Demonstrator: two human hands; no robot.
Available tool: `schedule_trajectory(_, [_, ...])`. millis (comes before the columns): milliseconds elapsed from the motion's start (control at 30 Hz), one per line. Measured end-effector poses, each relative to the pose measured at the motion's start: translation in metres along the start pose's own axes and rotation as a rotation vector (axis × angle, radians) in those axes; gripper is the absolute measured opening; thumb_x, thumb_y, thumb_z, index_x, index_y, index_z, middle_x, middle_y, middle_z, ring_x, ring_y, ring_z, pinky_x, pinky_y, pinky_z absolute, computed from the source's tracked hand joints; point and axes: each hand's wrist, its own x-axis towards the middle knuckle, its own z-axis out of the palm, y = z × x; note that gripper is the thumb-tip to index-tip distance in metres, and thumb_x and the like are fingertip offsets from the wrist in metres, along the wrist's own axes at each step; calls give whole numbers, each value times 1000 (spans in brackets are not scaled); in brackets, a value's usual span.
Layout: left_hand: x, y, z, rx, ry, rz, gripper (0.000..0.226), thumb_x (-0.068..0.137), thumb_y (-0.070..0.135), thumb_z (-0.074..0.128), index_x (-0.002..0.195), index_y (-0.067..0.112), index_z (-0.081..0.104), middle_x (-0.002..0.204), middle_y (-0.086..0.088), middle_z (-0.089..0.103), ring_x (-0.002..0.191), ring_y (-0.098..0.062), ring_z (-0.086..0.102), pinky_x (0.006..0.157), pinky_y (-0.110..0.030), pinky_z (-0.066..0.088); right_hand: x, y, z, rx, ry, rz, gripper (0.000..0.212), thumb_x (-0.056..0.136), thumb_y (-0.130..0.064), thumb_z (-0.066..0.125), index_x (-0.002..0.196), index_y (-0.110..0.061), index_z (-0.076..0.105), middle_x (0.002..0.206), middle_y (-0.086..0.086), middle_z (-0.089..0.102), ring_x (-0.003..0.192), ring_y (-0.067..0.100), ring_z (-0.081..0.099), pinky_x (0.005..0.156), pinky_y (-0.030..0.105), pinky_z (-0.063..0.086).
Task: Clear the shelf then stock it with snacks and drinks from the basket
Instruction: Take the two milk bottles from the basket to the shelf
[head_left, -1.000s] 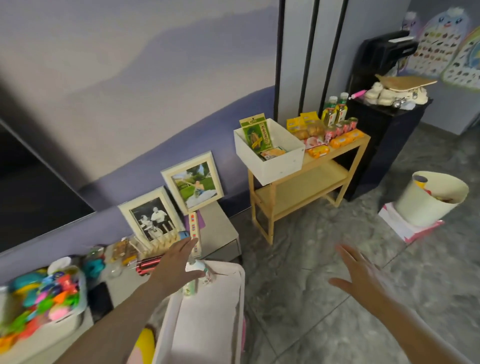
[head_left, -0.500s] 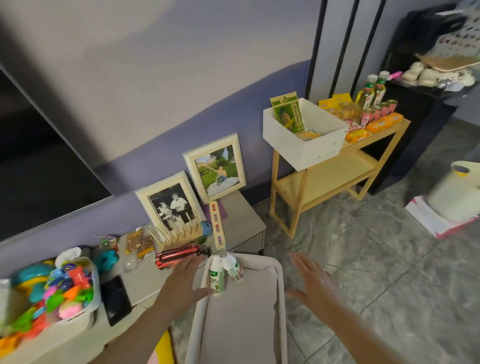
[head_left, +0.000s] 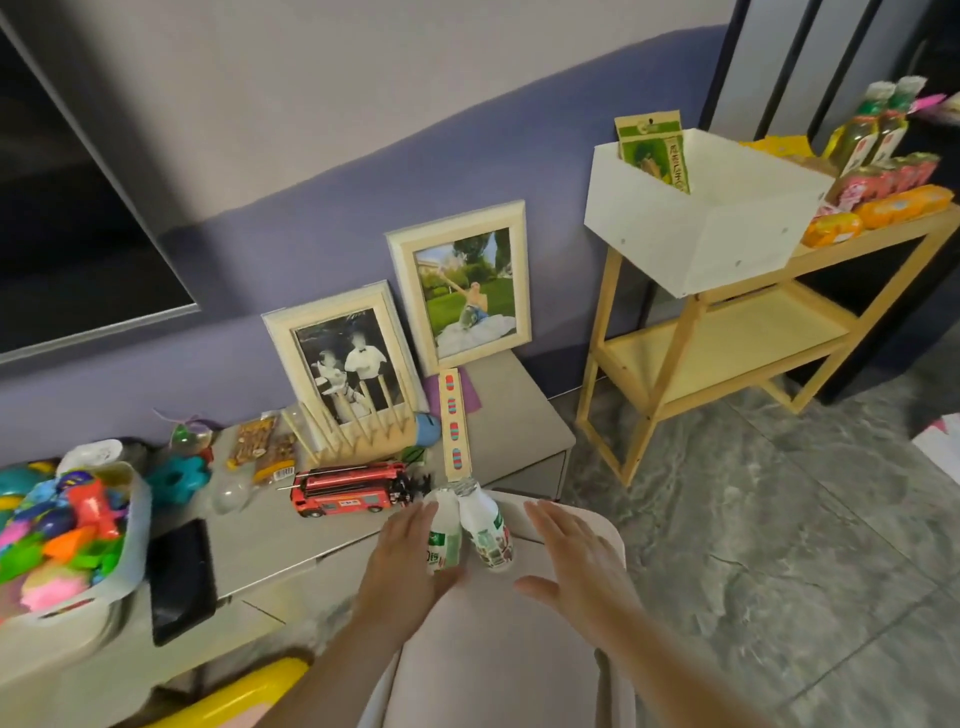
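Shelf (head_left: 727, 332): wooden, two tiers; top carries a white box (head_left: 696, 234) holding a green packet (head_left: 657, 156), plus bottles and snack packs beside it; lower tier bare.
Basket (head_left: 582, 519): pale, soft-looking, at the cabinet corner; contains two small bottles (head_left: 483, 535), leaning together.
Bottles: likely light, rigid, smooth plastic; best gripped round the body.
Left hand (head_left: 405, 566): fingers extended, touching one bottle.
Right hand (head_left: 576, 556): spread, holding nothing, above the basket.
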Motion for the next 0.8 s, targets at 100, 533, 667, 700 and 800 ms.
schedule_trajectory(100, [18, -13, 17, -9, 60, -10, 82, 75, 45, 72, 143, 22, 32, 145, 3, 36, 136, -17, 25, 113, -30, 22, 18, 4, 33, 49, 5, -18, 89, 82, -50, 68, 152, -33, 16, 158, -11, 21, 144, 16, 24, 113, 40, 30])
schedule_trajectory(533, [60, -38, 38, -161, 28, 47, 105, 53, 67, 59, 144, 23, 32, 142, 2, 39, 136, -20, 27, 112, -40, 27, 47, 4, 106, 389, 200, 62, 78, 76, -32, 77, 143, -29, 36, 138, -15, 46, 127, 3, 42, 102, 16, 34])
schedule_trajectory(667, [61, -35, 35, -338, 29, 61, 87, 47, 58, 66, 127, 31, 48, 125, 11, 49, 121, -16, 40, 100, -33, 34, 54, -3, 120, 473, 288, 111, 62, 80, -32, 73, 134, -32, 44, 127, -16, 55, 116, 3, 53, 97, 24, 46])
schedule_trajectory(700, [60, -34, 35, -390, 30, 52, 80, 47, 54, 68, 122, 37, 49, 122, 14, 49, 118, -13, 43, 101, -36, 37, 55, -5, 121, 477, 306, 121, 59, 81, -31, 73, 133, -31, 44, 126, -15, 56, 115, 4, 54, 96, 25, 47])
schedule_trajectory(800, [51, -36, 34, -506, -5, 17, 73, 47, 47, 71, 114, 52, 41, 122, 19, 46, 119, -7, 44, 105, -37, 39, 52, -10, 121, 471, 320, 133, 62, 85, -31, 70, 139, -29, 39, 133, -13, 52, 117, 5, 53, 96, 25, 47])
